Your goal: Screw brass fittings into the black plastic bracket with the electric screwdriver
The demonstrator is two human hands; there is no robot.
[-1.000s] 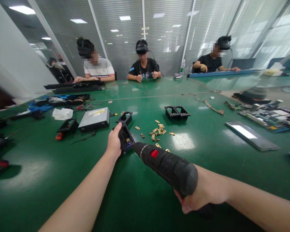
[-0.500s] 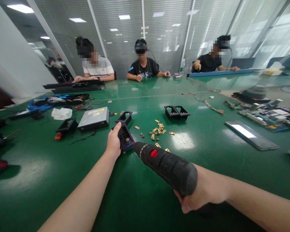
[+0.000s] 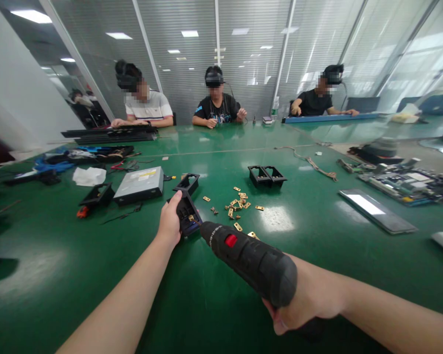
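Note:
My left hand (image 3: 169, 222) is closed round a small black plastic bracket (image 3: 187, 214) that stands tilted on the green table (image 3: 77, 265). My right hand (image 3: 310, 300) grips a black electric screwdriver (image 3: 249, 259) with a red switch. Its tip points into the bracket, where a brass piece shows. A scatter of several small brass plates (image 3: 238, 204) lies just beyond the bracket. Another empty black bracket (image 3: 187, 183) sits right behind the held one.
A grey optical drive (image 3: 137, 184) and a black bracket (image 3: 96, 195) lie to the left. A double black bracket (image 3: 266, 175) stands further back. A metal strip (image 3: 376, 210) and circuit boards (image 3: 409, 182) are at right. Three people sit at the far side.
The view has shifted slightly. My hands, the bracket and the screwdriver keep the same relation. The person in the middle moved a hand.

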